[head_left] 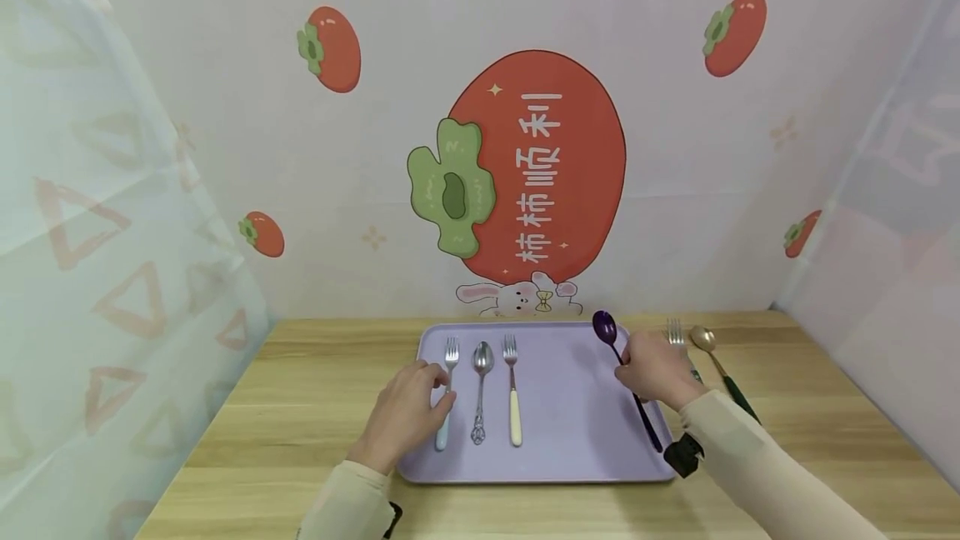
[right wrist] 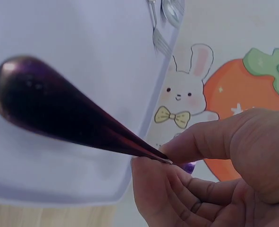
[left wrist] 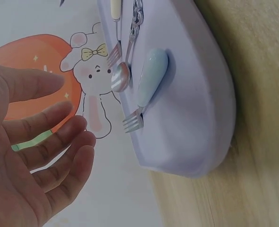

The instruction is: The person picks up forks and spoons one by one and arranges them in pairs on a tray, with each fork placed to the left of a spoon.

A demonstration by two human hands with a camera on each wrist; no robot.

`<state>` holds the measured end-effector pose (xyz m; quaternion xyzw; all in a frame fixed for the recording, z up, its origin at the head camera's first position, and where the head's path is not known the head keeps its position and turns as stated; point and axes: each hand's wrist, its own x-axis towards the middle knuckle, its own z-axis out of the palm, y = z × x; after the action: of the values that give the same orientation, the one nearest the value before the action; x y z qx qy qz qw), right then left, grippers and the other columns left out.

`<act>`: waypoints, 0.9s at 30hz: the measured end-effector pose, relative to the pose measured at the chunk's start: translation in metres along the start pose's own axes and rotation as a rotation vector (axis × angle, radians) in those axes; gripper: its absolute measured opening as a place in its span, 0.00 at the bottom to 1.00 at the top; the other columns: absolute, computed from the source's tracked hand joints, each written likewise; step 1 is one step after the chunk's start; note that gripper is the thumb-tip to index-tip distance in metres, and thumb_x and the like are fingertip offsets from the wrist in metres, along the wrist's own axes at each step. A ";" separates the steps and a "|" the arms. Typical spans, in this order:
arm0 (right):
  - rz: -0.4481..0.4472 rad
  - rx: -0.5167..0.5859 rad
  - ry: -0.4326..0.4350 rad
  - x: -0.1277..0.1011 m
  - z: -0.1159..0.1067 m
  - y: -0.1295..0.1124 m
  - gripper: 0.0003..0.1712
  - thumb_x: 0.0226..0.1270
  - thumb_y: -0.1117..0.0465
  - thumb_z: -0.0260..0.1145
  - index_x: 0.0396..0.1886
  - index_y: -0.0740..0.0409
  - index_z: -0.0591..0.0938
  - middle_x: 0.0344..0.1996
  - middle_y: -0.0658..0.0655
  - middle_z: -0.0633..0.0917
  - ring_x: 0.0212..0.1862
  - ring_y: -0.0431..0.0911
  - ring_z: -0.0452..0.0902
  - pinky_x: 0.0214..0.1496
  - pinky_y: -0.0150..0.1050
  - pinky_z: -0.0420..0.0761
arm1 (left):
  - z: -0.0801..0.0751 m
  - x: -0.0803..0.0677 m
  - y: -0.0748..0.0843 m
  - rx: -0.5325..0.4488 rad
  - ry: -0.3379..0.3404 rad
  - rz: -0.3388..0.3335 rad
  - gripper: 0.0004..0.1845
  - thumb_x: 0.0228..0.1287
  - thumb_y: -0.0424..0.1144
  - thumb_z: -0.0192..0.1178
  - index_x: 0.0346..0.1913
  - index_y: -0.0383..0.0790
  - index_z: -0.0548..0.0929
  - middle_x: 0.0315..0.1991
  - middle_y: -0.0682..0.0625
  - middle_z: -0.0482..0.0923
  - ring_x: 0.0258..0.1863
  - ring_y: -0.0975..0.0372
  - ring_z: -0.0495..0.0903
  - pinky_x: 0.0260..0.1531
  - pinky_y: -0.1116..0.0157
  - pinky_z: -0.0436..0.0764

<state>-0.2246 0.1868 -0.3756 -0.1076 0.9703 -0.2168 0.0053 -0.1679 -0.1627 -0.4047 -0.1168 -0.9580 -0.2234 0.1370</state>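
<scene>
Spoon [head_left: 621,361], purple, bowl pointing away, handle toward person; right hand [head_left: 656,373] grip pinching mid-handle over tray [head_left: 570,407].

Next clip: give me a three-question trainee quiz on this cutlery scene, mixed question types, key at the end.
1. True or false: the right hand pinches the purple spoon.
2. How many pieces of cutlery lie side by side at the left of the lilac tray?
3. The left hand is: A) gripping a fork, B) open beside the blue-handled fork, C) off the table.

Key: 1 true; 2 three; 3 B.
</scene>
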 end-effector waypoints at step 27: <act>0.022 0.037 -0.036 0.011 0.034 -0.036 0.22 0.54 0.68 0.65 0.05 0.52 0.69 0.03 0.47 0.73 0.10 0.40 0.72 0.19 0.36 0.69 | 0.001 -0.001 0.001 0.010 -0.006 0.002 0.08 0.61 0.38 0.70 0.37 0.38 0.84 0.35 0.48 0.80 0.31 0.61 0.73 0.32 0.61 0.76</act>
<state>-0.2263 0.1387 -0.3910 -0.1007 0.9669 -0.2327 0.0269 -0.1673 -0.1609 -0.4052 -0.1175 -0.9594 -0.2181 0.1348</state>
